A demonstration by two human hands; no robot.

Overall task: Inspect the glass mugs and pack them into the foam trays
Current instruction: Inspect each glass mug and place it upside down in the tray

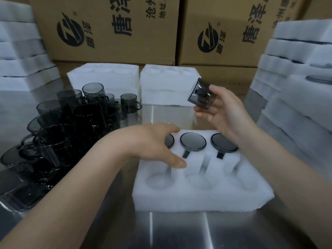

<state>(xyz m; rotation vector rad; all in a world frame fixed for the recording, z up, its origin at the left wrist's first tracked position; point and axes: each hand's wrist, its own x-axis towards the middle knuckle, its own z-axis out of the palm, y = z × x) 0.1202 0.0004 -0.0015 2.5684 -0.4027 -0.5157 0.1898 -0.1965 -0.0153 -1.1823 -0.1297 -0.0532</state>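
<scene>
A white foam tray (201, 198) lies on the steel table in front of me. Three smoked-glass mugs sit in its far row, one in the middle pocket (193, 142), one on the right (223, 143) and one on the left, partly hidden under my hand. The three near pockets hold nothing. My left hand (158, 146) rests on the tray's far left part, fingers spread over the left mug. My right hand (222, 112) holds another smoked-glass mug (201, 94) tilted on its side above the table behind the tray.
A cluster of several dark glass mugs (71, 123) stands at the left on the steel table (179, 230). Two foam blocks (107, 78) lie behind. Stacks of foam trays (296, 87) rise at both sides. Cardboard boxes (107, 27) form the back.
</scene>
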